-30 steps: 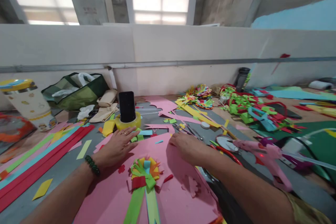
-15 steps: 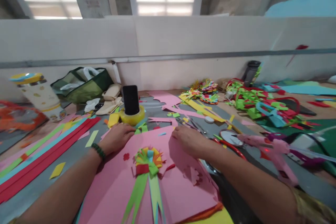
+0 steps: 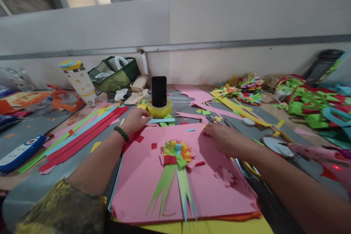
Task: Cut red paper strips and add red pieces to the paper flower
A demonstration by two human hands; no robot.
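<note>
A rosette of folded paper strips [image 3: 178, 153], green, yellow, orange and red with forked green tails, lies on a stack of pink paper sheets [image 3: 142, 190] before me. At the sheet's upper left is my left hand [image 3: 136, 121], its fingers closed at the end of a light blue paper strip [image 3: 162, 120]. Red paper [image 3: 134, 139] shows beneath that wrist. My right hand [image 3: 219, 137] rests at the upper right edge of the pink sheet with curled fingers; whatever is under its fingertips is hidden. Small red cutouts [image 3: 154, 146] lie on the pink sheet.
Beyond the sheet, a phone [image 3: 159, 91] stands in a yellow tape roll [image 3: 161, 111]. Long paper strips [image 3: 90, 135] and a blue-and-white cutter [image 3: 23, 153] lie left. A pink glue gun [image 3: 326, 157] with a red light is at right, near scissors [image 3: 255, 170].
My view has swung left and down, so things sit further right in the picture. My left hand has shifted slightly at the top edge; the right stays by the sheet's upper right.
</note>
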